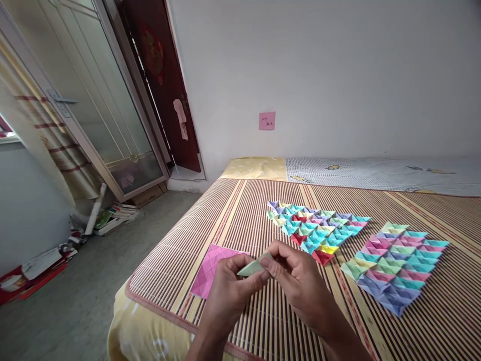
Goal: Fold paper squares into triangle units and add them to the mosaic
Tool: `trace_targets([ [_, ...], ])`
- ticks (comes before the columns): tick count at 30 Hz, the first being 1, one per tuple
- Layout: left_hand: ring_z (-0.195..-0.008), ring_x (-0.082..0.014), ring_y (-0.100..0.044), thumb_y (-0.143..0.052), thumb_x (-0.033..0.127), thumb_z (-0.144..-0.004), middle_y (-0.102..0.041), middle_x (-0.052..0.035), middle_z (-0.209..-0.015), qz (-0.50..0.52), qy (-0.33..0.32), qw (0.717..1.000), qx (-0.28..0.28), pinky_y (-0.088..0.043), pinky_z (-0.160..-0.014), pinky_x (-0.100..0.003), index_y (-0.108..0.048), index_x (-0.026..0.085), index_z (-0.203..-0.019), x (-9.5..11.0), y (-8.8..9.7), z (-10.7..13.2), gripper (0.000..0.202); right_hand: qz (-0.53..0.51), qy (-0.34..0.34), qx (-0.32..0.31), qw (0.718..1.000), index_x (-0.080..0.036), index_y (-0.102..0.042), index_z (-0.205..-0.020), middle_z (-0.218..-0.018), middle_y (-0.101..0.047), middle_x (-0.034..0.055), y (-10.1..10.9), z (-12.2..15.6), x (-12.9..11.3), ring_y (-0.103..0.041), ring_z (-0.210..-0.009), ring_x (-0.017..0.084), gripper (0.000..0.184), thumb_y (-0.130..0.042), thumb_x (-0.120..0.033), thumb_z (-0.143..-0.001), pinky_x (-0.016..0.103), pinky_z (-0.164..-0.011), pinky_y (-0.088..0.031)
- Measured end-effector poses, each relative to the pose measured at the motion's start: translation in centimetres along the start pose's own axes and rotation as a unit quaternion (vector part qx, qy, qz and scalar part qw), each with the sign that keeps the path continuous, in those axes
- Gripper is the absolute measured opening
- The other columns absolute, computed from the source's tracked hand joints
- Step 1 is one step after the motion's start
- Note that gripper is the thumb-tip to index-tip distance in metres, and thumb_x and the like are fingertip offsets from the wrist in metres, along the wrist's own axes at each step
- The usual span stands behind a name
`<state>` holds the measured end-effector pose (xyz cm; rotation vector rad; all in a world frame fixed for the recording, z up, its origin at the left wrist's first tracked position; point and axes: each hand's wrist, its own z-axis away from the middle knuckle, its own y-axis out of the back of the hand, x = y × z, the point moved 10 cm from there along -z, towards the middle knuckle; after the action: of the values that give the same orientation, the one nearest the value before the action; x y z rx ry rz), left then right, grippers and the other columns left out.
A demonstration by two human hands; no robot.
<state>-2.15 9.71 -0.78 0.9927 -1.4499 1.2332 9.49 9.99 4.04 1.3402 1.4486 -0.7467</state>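
Note:
Between my two hands is a pale green folded paper piece, pointed at its left end. My left hand pinches its lower left part between thumb and fingers. The thumb and fingers of my right hand press on its right end, partly hiding it. Behind my left hand lies a pink paper sheet with a grid of creases, flat on the bamboo mat. Beyond my right hand, folded paper triangles in many colours lie in a left group and a right group, set in overlapping rows.
The mat covers a bed with a yellow sheet hanging over the near edge. A patterned cloth runs along the wall. A pink note is stuck on the wall. At left, a glass door stands over floor clutter.

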Motion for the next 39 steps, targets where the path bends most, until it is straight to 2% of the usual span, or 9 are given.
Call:
trace_targets([
  [3, -0.060, -0.0102, -0.043, -0.089, 0.035, -0.074, -0.051, 0.0029, -0.062, 0.038, -0.003, 0.999, 0.001, -0.034, -0.059, -0.023, -0.071, 0.014, -0.070, -0.2, -0.3, 0.1, 0.028, -0.009, 0.002, 0.020, 1.000, -0.020, -0.061, -0.079, -0.071, -0.058, -0.0018, 0.5, 0.1, 0.2, -0.054, -0.066, 0.015, 0.027, -0.060, -0.039, -0.098, 0.026, -0.061, -0.043],
  [7, -0.063, -0.0118, -0.048, -0.090, 0.035, -0.074, -0.055, 0.0014, -0.063, 0.058, -0.021, 0.998, 0.010, -0.039, -0.062, -0.025, -0.073, 0.014, -0.071, 0.5, -0.7, 0.4, 0.027, -0.030, -0.010, 0.014, 0.999, -0.020, -0.062, -0.082, -0.073, -0.059, -0.0018, 0.6, 0.3, 0.6, -0.055, -0.067, 0.015, 0.026, -0.064, -0.040, -0.097, 0.026, -0.062, -0.044],
  [13, -0.063, -0.0118, -0.049, -0.090, 0.029, -0.074, -0.053, 0.0029, -0.064, 0.061, -0.037, 0.997, 0.022, -0.041, -0.062, -0.024, -0.068, 0.015, -0.069, 1.4, -0.7, 0.7, 0.027, -0.046, -0.043, -0.060, 0.996, -0.020, -0.066, -0.085, -0.077, -0.062, -0.0018, -0.4, 0.3, 0.9, -0.058, -0.072, 0.015, 0.023, -0.070, -0.040, -0.094, 0.025, -0.066, -0.046],
  [18, -0.069, -0.0136, -0.056, -0.084, 0.028, -0.082, -0.064, 0.0000, -0.071, 0.052, -0.041, 0.998, 0.009, -0.046, -0.069, -0.025, -0.072, 0.015, -0.075, 1.2, -0.6, 0.6, 0.019, -0.055, -0.058, -0.075, 0.994, -0.018, -0.067, -0.085, -0.077, -0.062, -0.0011, -0.1, 0.3, 1.6, -0.055, -0.069, 0.014, 0.028, -0.069, -0.044, -0.095, 0.025, -0.063, -0.043],
  [21, -0.067, -0.0132, -0.058, -0.081, 0.028, -0.085, -0.066, 0.0001, -0.071, 0.059, -0.037, 0.997, 0.015, -0.047, -0.070, -0.026, -0.073, 0.016, -0.077, 0.8, -0.2, 0.6, 0.017, -0.040, -0.065, -0.085, 0.993, -0.018, -0.067, -0.083, -0.072, -0.055, -0.0021, -0.1, 0.5, 2.0, -0.049, -0.065, 0.013, 0.032, -0.067, -0.046, -0.096, 0.025, -0.059, -0.039],
  [24, -0.066, -0.0142, -0.061, -0.081, 0.029, -0.085, -0.069, -0.0007, -0.067, 0.065, -0.036, 0.997, 0.011, -0.047, -0.070, -0.026, -0.076, 0.016, -0.076, 0.7, -0.1, 0.6, 0.016, -0.033, -0.060, -0.084, 0.994, -0.017, -0.065, -0.079, -0.070, -0.051, -0.0028, 0.1, 0.6, 2.0, -0.045, -0.064, 0.013, 0.032, -0.065, -0.044, -0.098, 0.025, -0.057, -0.036],
  [32, -0.070, -0.0163, -0.064, -0.072, 0.032, -0.093, -0.076, -0.0066, -0.075, 0.053, -0.029, 0.998, -0.029, -0.050, -0.074, -0.027, -0.082, 0.015, -0.085, 1.1, -0.3, 0.1, 0.021, -0.015, -0.053, -0.079, 0.995, -0.018, -0.063, -0.083, -0.074, -0.054, -0.0018, 1.0, 0.8, 1.9, -0.048, -0.068, 0.014, 0.027, -0.060, -0.038, -0.100, 0.027, -0.061, -0.038],
  [36, -0.071, -0.0148, -0.063, -0.076, 0.031, -0.090, -0.075, -0.0058, -0.074, 0.032, -0.047, 0.998, 0.005, -0.049, -0.071, -0.024, -0.079, 0.015, -0.075, 1.5, 0.6, 0.3, 0.021, -0.003, -0.044, -0.066, 0.997, -0.019, -0.061, -0.078, -0.070, -0.048, -0.0038, 1.8, 0.6, 1.8, -0.043, -0.064, 0.013, 0.028, -0.061, -0.038, -0.099, 0.026, -0.059, -0.035],
  [39, -0.073, -0.0146, -0.063, -0.076, 0.032, -0.091, -0.074, -0.0046, -0.072, 0.022, -0.062, 0.998, 0.022, -0.049, -0.074, -0.024, -0.078, 0.016, -0.075, 1.9, 0.8, 0.5, 0.022, -0.030, -0.045, -0.049, 0.997, -0.018, -0.063, -0.079, -0.071, -0.048, -0.0039, 1.9, 0.4, 1.6, -0.043, -0.064, 0.013, 0.026, -0.065, -0.039, -0.096, 0.026, -0.059, -0.035],
])
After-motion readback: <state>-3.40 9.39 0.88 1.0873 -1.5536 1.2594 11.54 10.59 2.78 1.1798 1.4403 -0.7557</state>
